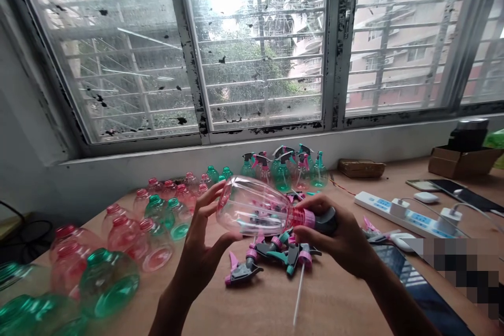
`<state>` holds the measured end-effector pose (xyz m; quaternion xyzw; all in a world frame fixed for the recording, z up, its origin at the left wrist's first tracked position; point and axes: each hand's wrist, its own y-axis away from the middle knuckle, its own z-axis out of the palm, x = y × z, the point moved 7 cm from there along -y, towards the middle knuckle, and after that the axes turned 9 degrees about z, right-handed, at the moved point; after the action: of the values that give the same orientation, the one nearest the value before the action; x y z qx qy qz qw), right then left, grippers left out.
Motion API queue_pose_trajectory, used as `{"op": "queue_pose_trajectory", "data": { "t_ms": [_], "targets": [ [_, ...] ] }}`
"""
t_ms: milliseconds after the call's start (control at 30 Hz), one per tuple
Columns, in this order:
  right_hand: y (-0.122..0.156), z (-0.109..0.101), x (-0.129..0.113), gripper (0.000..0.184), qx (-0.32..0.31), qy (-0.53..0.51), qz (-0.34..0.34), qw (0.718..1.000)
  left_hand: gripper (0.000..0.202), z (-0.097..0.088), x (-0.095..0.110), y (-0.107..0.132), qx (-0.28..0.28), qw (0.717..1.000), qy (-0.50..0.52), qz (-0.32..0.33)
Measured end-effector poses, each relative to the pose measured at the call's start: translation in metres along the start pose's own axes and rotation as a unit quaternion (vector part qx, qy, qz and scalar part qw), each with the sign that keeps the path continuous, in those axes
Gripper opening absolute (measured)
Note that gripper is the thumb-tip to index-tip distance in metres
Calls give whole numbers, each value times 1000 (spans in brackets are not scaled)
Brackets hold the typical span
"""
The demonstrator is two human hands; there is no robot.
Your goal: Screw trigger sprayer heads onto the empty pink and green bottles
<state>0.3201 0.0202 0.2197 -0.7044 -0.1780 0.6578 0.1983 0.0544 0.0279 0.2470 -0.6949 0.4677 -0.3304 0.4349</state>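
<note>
Bottle was in midair, over the light brown wood-look table (224, 317): a transparent pink plastic bottle (252, 207), lying on its side, base toward the left, neck toward the right. Left hand (200, 233) grasped the base end, fingers on the far upper side, thumb low near the underside. Right hand (342, 239) gripped the neck end between thumb and fingers, at the dark grey spray head (326, 222) and its pink ring collar (309, 219). Collar sat at the threaded neck; can't tell how far it was screwed on.

Below the bottle: a loose pile of grey, pink and teal plastic trigger heads (242, 274), one with a thin white dip tube (300, 294) pointing toward the near edge. Left side of table: round open-necked pink bottles (123, 233) and round open-necked green bottles (108, 286), standing in a loose group. By the window wall: a cluster of bottles with sprayers fitted (282, 176). Right side: white power strip (417, 222) with chargers plugged in, dark flat tablet (427, 294) nearer.
</note>
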Motion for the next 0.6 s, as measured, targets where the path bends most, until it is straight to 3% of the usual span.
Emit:
{"op": "queue_pose_trajectory", "data": {
  "t_ms": [100, 200, 300, 433, 600],
  "targets": [
    [1, 4, 8, 33, -45, -73, 61, 994, 46, 0, 3, -2, 9, 999, -6, 34],
    [2, 5, 9, 34, -52, -83, 74, 992, 55, 1, 4, -2, 4, 999, -18, 34],
    [1, 2, 5, 31, -29, -24, 42, 998, 62, 3, 1, 0, -16, 1000, -15, 2],
    [0, -4, -3, 26, 20, 75, -31, 996, 45, 0, 0, 3, -10, 1000, 19, -19],
    [-1, 0, 9, 30, -20, -30, 49, 998, 45, 1, 0, 0, -14, 1000, 16, 5]
  ]
}}
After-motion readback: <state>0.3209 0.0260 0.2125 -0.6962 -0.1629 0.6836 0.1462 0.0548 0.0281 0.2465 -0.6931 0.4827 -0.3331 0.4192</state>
